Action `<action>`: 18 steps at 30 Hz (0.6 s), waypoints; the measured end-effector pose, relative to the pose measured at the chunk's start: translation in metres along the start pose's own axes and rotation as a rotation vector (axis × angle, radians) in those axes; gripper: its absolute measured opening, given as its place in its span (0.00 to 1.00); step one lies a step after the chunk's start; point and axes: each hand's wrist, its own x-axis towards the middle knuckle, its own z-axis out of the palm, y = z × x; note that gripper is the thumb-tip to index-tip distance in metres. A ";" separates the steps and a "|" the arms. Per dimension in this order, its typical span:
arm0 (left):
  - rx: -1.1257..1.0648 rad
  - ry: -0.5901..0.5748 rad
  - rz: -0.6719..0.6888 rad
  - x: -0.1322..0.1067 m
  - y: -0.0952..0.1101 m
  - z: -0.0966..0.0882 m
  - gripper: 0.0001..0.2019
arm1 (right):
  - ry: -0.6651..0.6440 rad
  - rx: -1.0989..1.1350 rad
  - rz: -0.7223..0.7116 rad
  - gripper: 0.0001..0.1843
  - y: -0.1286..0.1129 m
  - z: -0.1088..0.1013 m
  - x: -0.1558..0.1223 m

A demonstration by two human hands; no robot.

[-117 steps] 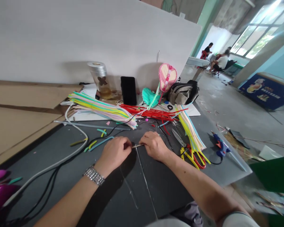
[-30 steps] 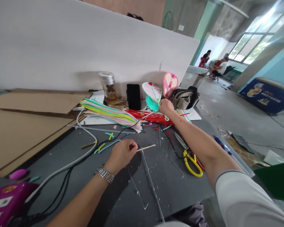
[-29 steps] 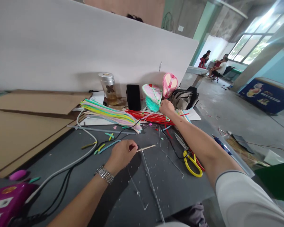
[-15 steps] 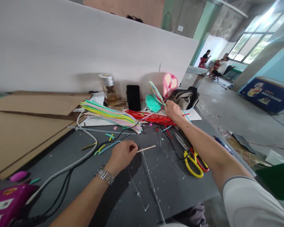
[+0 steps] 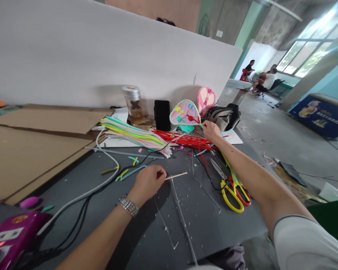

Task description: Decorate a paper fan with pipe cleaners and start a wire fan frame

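My right hand (image 5: 212, 131) is closed around the handle end of a small hand-fan shape (image 5: 184, 111), a pink panel with a pale green rim and small coloured bows. Its flat face is turned towards me. Below and to the left, my left hand (image 5: 150, 182), with a metal watch on the wrist, pinches one end of a thin beige stick (image 5: 177, 175) just above the dark table. A long thin wire or clear rod (image 5: 183, 221) runs from under the stick towards me. Behind the fan, a turquoise round piece (image 5: 186, 128) partly shows beside a pink heart-shaped fan (image 5: 205, 100).
Pastel pipe cleaners (image 5: 138, 135) and red ones (image 5: 183, 138) lie across the back. Scissors (image 5: 228, 187) with yellow and red handles rest at right. A phone (image 5: 162, 115), a jar (image 5: 133, 105), a bag (image 5: 224, 116), cardboard (image 5: 45, 157), cables and a purple device (image 5: 14, 236) surround the work area.
The fan in my right hand has turned from nearly edge-on to face-on and tipped left, now covering much of the turquoise piece. My left hand keeps its pinch; the view has shifted slightly.
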 end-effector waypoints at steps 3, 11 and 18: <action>0.000 -0.002 -0.007 0.000 0.000 0.000 0.09 | -0.043 -0.022 0.033 0.15 -0.004 0.002 0.000; -0.010 -0.005 -0.005 0.000 0.000 0.001 0.09 | -0.132 -0.088 0.145 0.14 -0.002 0.011 0.000; -0.013 0.001 -0.007 0.001 -0.004 0.003 0.10 | -0.117 -0.102 0.146 0.16 -0.006 0.017 0.000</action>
